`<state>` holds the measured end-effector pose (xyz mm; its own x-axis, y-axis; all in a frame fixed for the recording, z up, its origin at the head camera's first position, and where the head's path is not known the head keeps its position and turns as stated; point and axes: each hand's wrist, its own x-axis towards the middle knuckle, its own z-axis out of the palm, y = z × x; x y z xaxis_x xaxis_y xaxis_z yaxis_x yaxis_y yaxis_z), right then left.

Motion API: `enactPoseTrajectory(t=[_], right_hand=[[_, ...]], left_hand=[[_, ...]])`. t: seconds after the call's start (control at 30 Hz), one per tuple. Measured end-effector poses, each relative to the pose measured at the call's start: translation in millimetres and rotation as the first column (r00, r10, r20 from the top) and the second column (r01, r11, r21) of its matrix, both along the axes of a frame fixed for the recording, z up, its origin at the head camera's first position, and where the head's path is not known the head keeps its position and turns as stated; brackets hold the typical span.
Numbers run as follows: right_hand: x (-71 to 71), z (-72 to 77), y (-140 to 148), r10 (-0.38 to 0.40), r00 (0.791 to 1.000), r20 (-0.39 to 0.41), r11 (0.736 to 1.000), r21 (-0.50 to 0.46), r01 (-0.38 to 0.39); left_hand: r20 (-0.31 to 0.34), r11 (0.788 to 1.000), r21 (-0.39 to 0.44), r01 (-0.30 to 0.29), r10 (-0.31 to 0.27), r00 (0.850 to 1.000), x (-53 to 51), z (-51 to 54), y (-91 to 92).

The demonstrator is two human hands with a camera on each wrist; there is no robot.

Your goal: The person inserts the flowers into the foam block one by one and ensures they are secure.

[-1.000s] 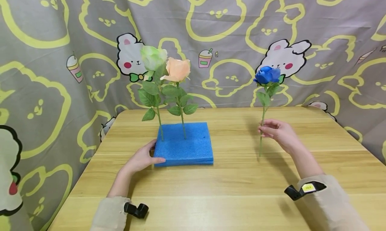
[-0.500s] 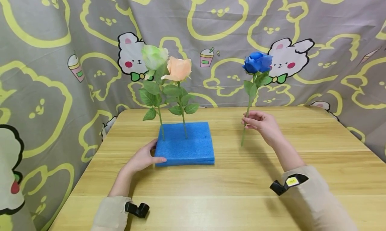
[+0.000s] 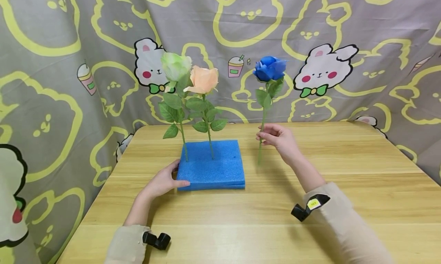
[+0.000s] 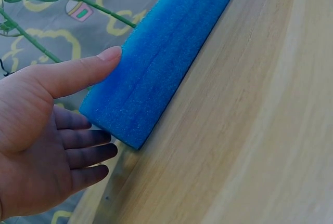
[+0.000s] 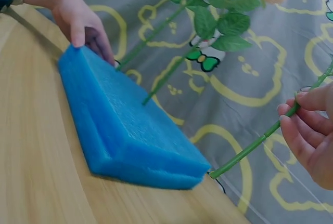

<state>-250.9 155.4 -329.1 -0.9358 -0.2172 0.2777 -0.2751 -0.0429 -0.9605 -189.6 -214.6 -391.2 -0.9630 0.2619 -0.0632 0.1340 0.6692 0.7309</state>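
A blue artificial rose [image 3: 270, 69] stands nearly upright above the table, its lower stem pinched between the thumb and fingers of my right hand [image 3: 280, 140]. The right wrist view shows that green stem [image 5: 260, 138] in the fingertips. To its left lies a blue foam block [image 3: 220, 172]. Rising from the block are a pale green rose [image 3: 175, 66] and a peach rose [image 3: 204, 80]. My left hand [image 3: 163, 183] rests at the block's left front corner. In the left wrist view its thumb [image 4: 86, 70] lies straight on the foam edge, the other fingers loosely extended beside the block's end.
The wooden table [image 3: 220, 225] spreads under everything, its far edge close to a grey curtain [image 3: 203, 18] with cartoon animals. A black wrist camera [image 3: 156, 240] sits on the left sleeve, and another camera [image 3: 304, 210] on the right sleeve.
My right hand has carried the blue rose leftward and slightly up, closer to the foam block. The left hand, the block and the two other roses stay where they were.
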Motion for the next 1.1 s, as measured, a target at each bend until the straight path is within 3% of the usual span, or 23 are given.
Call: enactPoseTrajectory(t=[0.53, 0.93, 1.1], right_hand=[[-12.0, -7.4, -49, -0.04, 0.999, -0.034, 0.999, -0.012, 0.039], [-18.2, -18.1, -70, -0.113, 0.992, -0.059, 0.987, -0.12, 0.105], [-19.6, -21.8, -74, -0.133, 0.988, -0.08, 0.988, -0.085, 0.126]], left_hand=[[-0.003, 1.0, 0.008, 0.001, -0.001, 1.0, 0.2, -0.4, -0.6], [0.007, 1.0, 0.027, 0.001, -0.001, 1.0, 0.0, -1.2, 0.7], [-0.003, 1.0, 0.019, 0.0, 0.0, 1.0, 0.2, -1.1, -0.4]])
